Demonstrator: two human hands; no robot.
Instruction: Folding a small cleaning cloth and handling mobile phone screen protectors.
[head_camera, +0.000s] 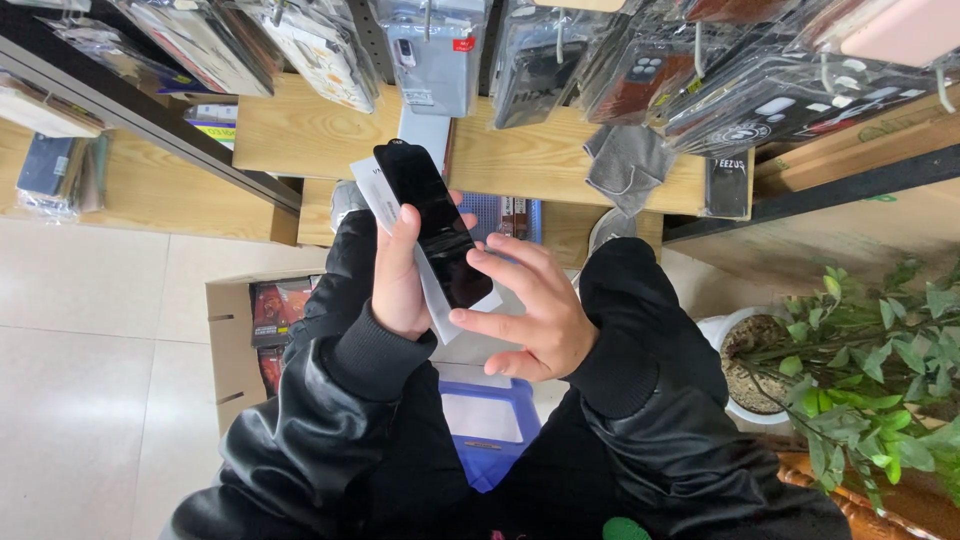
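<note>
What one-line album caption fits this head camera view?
Left hand holds a glossy black glass screen protector on white paper backing; right hand touches its edge.

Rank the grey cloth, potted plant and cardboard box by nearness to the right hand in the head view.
From the right hand:
1. Grey cloth, up on the wooden shelf.
2. Potted plant, at the right edge.
3. Cardboard box, left on the floor.
</note>
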